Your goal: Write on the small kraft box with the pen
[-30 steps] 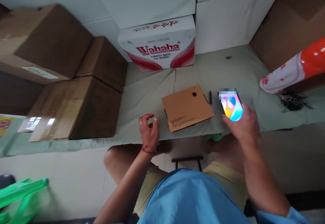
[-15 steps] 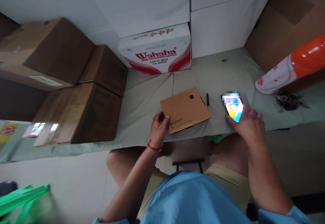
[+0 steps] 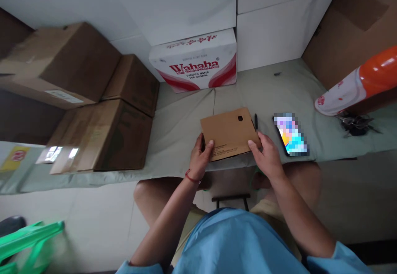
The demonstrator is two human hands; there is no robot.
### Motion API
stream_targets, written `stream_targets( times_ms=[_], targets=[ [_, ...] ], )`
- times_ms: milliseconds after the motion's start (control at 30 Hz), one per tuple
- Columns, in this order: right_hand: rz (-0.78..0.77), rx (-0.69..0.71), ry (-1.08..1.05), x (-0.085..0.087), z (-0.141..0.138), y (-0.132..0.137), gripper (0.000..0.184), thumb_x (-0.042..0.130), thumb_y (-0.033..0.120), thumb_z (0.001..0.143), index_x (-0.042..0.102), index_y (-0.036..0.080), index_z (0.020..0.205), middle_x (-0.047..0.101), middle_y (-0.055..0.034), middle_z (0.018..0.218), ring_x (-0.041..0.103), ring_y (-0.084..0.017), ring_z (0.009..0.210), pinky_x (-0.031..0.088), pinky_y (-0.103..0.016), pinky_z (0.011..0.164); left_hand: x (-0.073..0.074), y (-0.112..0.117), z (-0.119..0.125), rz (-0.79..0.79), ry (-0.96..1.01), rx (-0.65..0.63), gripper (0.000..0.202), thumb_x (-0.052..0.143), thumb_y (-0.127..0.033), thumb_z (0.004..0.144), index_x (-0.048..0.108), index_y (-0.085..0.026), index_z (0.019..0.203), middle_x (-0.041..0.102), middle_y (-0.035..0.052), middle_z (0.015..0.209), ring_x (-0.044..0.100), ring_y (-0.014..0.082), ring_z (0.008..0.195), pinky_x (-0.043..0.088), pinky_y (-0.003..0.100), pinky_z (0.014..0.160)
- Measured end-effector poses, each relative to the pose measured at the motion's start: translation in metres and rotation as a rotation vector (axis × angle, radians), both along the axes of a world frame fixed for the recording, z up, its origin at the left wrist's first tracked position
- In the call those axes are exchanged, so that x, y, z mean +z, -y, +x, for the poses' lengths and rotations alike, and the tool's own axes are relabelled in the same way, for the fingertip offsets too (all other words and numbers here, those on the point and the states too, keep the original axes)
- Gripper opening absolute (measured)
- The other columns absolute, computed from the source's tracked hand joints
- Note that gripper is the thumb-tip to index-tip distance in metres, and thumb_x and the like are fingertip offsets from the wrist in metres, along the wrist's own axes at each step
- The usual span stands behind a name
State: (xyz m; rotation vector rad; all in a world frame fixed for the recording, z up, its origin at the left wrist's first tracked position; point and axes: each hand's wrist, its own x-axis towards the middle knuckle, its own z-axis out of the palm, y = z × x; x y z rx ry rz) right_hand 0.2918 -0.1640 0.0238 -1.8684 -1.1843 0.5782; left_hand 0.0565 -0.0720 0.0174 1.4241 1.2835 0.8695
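Note:
A flat brown cardboard piece [image 3: 228,131] with small dark print and a dark hole near its far right corner lies at the table's front edge. My left hand [image 3: 201,153] grips its left edge, thumb on top. At the right edge my right hand [image 3: 266,152] is closed on it in the same way, thumb on the upper face. Just beyond that hand lies a black pen [image 3: 256,121]. To the right, a phone [image 3: 290,135] with a lit, partly blurred screen rests face up on the cloth.
A white and red Wahaha carton [image 3: 198,65] stands against the wall. Brown boxes [image 3: 119,135] are stacked at the left. On the right are an orange and white cylinder [image 3: 356,83] and a bunch of keys [image 3: 356,125]. A green bag [image 3: 34,241] is on the floor.
My right hand has left the phone, moved left and taken hold of the cardboard's right edge. The phone now lies alone. My left hand keeps its grip.

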Motion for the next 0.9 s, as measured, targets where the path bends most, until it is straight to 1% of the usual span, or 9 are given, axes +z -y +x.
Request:
stream_targets(
  times_ms=[133, 267, 367, 467, 533, 633, 700, 767, 900],
  targets=[
    [0.084, 0.063, -0.226, -0.01, -0.014, -0.001, 0.061, 0.058, 0.062, 0.1, 0.065, 0.019, 0.143, 0.069, -0.0173, 0.143, 0.067, -0.03, 0.131, 0.054, -0.051, 0.115, 0.02, 0.011, -0.014, -0.08, 0.261, 0.04, 0.093, 0.079, -0.057, 0.09, 0.032, -0.031, 0.166, 0.061, 0.0131, 0.153, 0.064, 0.0292, 0.137, 0.056, 0.046, 0.113],
    [0.049, 0.145, -0.399, -0.015, -0.029, 0.001, 0.056, 0.064, 0.059, 0.098, 0.068, 0.023, 0.14, 0.071, -0.0135, 0.142, 0.069, -0.029, 0.13, 0.056, -0.048, 0.113, 0.049, 0.028, -0.048, -0.031, 0.211, 0.076, 0.106, 0.091, -0.048, 0.079, 0.033, -0.031, 0.165, 0.068, 0.01, 0.13, 0.07, 0.0269, 0.119, 0.06, 0.041, 0.103],
    [0.029, 0.22, -0.378, -0.016, -0.039, 0.006, 0.043, 0.064, 0.056, 0.098, 0.076, 0.024, 0.124, 0.078, -0.011, 0.126, 0.074, -0.027, 0.115, 0.06, -0.045, 0.103, 0.078, 0.045, -0.078, 0.158, 0.076, 0.194, 0.1, 0.094, -0.042, 0.073, 0.044, -0.026, 0.158, 0.065, 0.0096, 0.129, 0.068, 0.0255, 0.119, 0.058, 0.036, 0.102],
    [0.004, 0.235, -0.384, -0.02, -0.038, 0.016, 0.039, 0.062, 0.056, 0.099, 0.08, 0.024, 0.106, 0.08, -0.0082, 0.102, 0.076, -0.023, 0.094, 0.063, -0.039, 0.087, 0.109, 0.058, -0.11, 0.386, -0.073, 0.373, 0.072, 0.093, -0.038, 0.071, 0.061, -0.021, 0.132, 0.066, 0.0052, 0.112, 0.067, 0.0208, 0.103, 0.058, 0.033, 0.092],
    [-0.018, 0.188, -0.438, -0.025, -0.031, 0.024, 0.04, 0.063, 0.058, 0.097, 0.08, 0.023, 0.102, 0.08, -0.0072, 0.094, 0.076, -0.021, 0.082, 0.063, -0.035, 0.077, 0.127, 0.06, -0.133, 0.586, -0.145, 0.521, 0.058, 0.093, -0.033, 0.067, 0.06, -0.02, 0.113, 0.061, -0.0001, 0.099, 0.064, 0.0174, 0.093, 0.057, 0.033, 0.091],
    [-0.023, 0.097, -0.434, -0.031, -0.014, 0.034, 0.04, 0.066, 0.059, 0.095, 0.08, 0.022, 0.101, 0.08, -0.0068, 0.089, 0.074, -0.019, 0.073, 0.062, -0.033, 0.071, 0.146, 0.05, -0.172, 0.949, -0.223, 0.652, 0.07, 0.089, -0.029, 0.059, 0.047, -0.022, 0.115, 0.058, 0.0, 0.109, 0.063, 0.0198, 0.109, 0.051, 0.042, 0.11],
    [-0.02, 0.054, -0.397, -0.032, -0.002, 0.039, 0.041, 0.067, 0.059, 0.094, 0.08, 0.021, 0.103, 0.08, -0.0071, 0.088, 0.073, -0.018, 0.07, 0.062, -0.032, 0.07, 0.149, 0.037, -0.199, 1.129, -0.306, 0.714, 0.08, 0.086, -0.035, 0.055, 0.04, -0.023, 0.119, 0.055, 0.0037, 0.122, 0.06, 0.0235, 0.12, 0.045, 0.049, 0.119],
    [-0.021, 0.018, -0.363, -0.031, 0.006, 0.044, 0.042, 0.066, 0.06, 0.094, 0.08, 0.021, 0.105, 0.08, -0.0076, 0.088, 0.074, -0.019, 0.07, 0.062, -0.032, 0.069, 0.144, 0.023, -0.224, 1.158, -0.374, 0.817, 0.083, 0.082, -0.046, 0.053, 0.035, -0.024, 0.117, 0.051, 0.0066, 0.128, 0.059, 0.026, 0.123, 0.048, 0.052, 0.117],
    [-0.018, -0.038, -0.312, -0.029, 0.015, 0.05, 0.041, 0.065, 0.058, 0.096, 0.081, 0.022, 0.107, 0.08, -0.0073, 0.087, 0.074, -0.019, 0.07, 0.062, -0.033, 0.069, 0.118, -0.009, -0.268, 0.831, -0.442, 1.055, 0.084, 0.072, -0.043, 0.059, 0.024, -0.022, 0.125, 0.047, 0.0184, 0.145, 0.059, 0.0268, 0.133, 0.048, 0.049, 0.12]
  ],
)
